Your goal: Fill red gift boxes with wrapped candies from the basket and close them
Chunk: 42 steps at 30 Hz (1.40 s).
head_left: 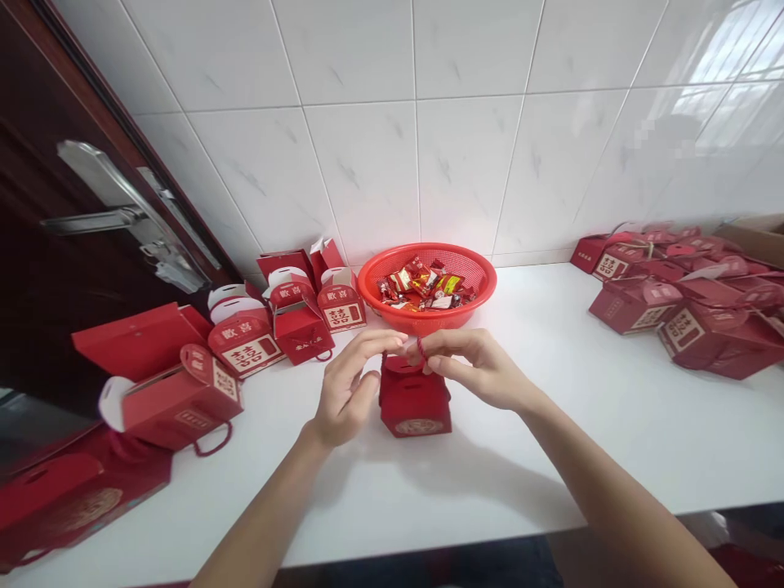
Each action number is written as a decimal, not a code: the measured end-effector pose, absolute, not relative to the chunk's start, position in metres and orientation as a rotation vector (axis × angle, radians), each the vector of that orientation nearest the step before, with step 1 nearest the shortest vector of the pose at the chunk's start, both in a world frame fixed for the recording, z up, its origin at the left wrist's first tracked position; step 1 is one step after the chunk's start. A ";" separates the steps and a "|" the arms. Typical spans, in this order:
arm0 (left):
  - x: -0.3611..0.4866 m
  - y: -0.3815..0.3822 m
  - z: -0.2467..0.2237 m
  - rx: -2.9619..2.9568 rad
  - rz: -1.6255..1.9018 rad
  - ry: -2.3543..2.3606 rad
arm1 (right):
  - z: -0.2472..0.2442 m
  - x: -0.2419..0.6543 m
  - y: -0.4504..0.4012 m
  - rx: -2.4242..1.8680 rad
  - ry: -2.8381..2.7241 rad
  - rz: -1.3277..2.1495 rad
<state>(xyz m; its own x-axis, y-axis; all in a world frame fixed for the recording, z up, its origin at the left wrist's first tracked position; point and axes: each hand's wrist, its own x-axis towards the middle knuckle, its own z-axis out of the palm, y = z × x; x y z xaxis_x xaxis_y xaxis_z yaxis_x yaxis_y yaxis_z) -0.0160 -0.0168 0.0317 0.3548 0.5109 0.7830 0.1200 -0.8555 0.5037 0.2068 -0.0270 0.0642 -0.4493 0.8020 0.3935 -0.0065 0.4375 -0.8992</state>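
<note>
A small red gift box with a round pale emblem on its front stands upright on the white table, its top flaps up. My right hand pinches the red cord handle between thumb and fingers just above the box. On the other side, my left hand arches over the box's upper left, its fingers stretched toward the cord and its thumb apart from them. Part of the cord runs beneath those left fingers; whether they touch it is hard to make out.
Behind the box, a red plastic basket holds wrapped candies. Several open red boxes line the left side near a dark door. More red boxes crowd the right, by a cardboard box. A tiled wall rises behind.
</note>
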 end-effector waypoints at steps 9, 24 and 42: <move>-0.011 -0.014 0.028 2.183 1.658 0.652 | 0.055 0.191 -0.025 -0.729 -1.870 0.823; 0.000 -0.016 0.024 2.064 1.618 0.700 | 0.059 0.179 -0.040 -0.841 -1.848 0.761; 0.009 -0.015 0.009 2.021 1.425 0.860 | 0.072 0.224 -0.018 -0.938 -1.196 1.110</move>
